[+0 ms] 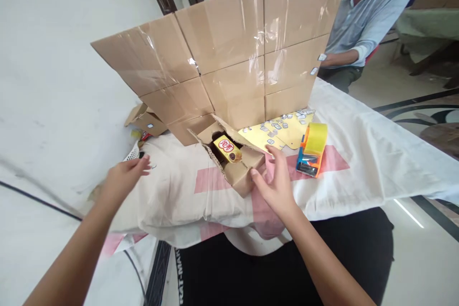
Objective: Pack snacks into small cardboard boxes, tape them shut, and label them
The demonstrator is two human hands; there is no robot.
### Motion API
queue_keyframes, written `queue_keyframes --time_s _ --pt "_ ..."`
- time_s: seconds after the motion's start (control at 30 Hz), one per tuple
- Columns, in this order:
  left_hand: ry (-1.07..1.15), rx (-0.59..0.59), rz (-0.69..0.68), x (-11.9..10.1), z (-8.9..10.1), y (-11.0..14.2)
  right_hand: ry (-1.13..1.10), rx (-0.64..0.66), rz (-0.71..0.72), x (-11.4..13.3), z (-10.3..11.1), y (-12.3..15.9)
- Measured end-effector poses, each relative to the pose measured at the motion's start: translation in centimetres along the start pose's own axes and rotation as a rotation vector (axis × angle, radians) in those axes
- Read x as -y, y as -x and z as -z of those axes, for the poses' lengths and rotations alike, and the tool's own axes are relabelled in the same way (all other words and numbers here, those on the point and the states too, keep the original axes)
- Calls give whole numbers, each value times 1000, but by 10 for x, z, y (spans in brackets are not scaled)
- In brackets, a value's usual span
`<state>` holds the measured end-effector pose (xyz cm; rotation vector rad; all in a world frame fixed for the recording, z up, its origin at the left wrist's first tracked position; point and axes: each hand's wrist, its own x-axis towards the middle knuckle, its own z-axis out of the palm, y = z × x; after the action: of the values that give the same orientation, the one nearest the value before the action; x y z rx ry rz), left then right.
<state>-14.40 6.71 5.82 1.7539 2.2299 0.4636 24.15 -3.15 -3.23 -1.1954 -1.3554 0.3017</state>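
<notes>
A small open cardboard box (244,174) sits tilted on the cloth in front of me, its flaps raised. Inside it lies a yellow packet (227,148) with a red and white emblem. My right hand (276,179) is at the box's right corner, thumb and fingers spread apart, the thumb tip appearing to touch the cardboard. To the left, apart from the box, my left hand (127,174) hangs with its fingers loosely extended and nothing visible in them. It is nearest to a white perforated basket (133,150), mostly hidden behind it.
A tall panel of taped cardboard boxes (233,81) stands behind. An orange and blue tape dispenser (311,150) with yellow tape is at right. Small labels lie on a yellow sheet (256,138). Another open box (152,119) is back left. A person (373,24) sits beyond the panel.
</notes>
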Motion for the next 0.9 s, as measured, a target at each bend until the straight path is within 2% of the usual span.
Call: queue_keyframes --time_s 0.03,0.07,0.13,0.17,0.27,0.33,0.4,0.47,0.53,0.6,0.67,0.7,0.77,0.83,0.9 --pt "240 116 -42 -20 -12 8 -14 49 4 1 -6 -5" --pt "444 287 -111 -40 -24 17 -33 87 10 5 -14 -5" --pt "614 508 -233 -75 -41 31 -59 128 32 14 -30 4" --pt "616 547 -272 -88 -47 35 -60 144 50 19 -37 12" --pt "494 487 -366 -109 -55 37 -65 264 120 32 -52 35" --pt "388 451 -437 -110 -55 30 -87 369 159 37 -54 43" --pt "274 465 -519 -106 -53 24 -103 359 181 37 -49 42" --pt "167 486 -625 -101 -51 20 -64 182 176 29 -35 35" --pt "114 457 -787 -97 -47 20 44 -104 130 12 -11 21" --pt "70 378 -996 -94 -42 22 170 -387 21 -12 19 4" --pt "-12 323 -1185 -94 -35 24 200 -583 -146 -42 48 -15" --pt "-69 321 -1245 -94 -32 25 139 -603 -213 -58 61 -24" --pt "-157 294 -1296 -96 -24 25 -78 -544 -360 -86 79 -39" --pt "-206 178 -1312 -97 -18 26 -219 -466 -475 -106 88 -51" --pt "-232 11 -1322 -97 -17 34 -285 -355 -535 -116 92 -60"
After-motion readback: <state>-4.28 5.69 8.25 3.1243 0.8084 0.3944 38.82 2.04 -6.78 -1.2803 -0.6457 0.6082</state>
